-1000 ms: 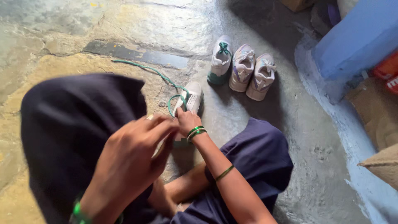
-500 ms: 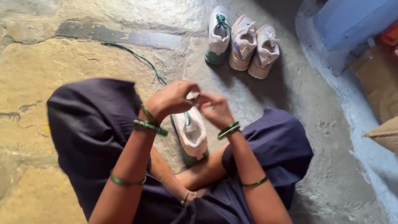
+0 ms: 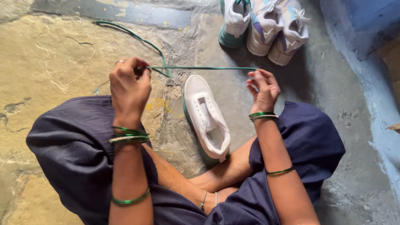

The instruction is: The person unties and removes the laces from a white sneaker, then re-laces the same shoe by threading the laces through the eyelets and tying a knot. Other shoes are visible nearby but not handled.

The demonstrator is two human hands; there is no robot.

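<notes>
A green shoelace (image 3: 200, 68) is stretched taut between my hands above the floor. My left hand (image 3: 129, 85) pinches it at one side, and the rest of the lace trails away over the stone to the upper left. My right hand (image 3: 262, 89) grips its other end. Below the lace lies a white sneaker (image 3: 206, 116) with a green sole and no lace in its eyelets, toe pointing away from me, between my crossed legs in dark blue cloth. Green bangles ring both wrists.
Three more sneakers stand side by side at the top: one white and green laced in green (image 3: 234, 21), two white and lilac (image 3: 277, 29). A blue painted wall base (image 3: 366, 25) runs along the right. The floor is rough stone slabs (image 3: 50, 62).
My hands have come apart from above the sneaker and pulled the green lace out straight between them. The sneaker now lies bare of its lace. The view has tilted down.
</notes>
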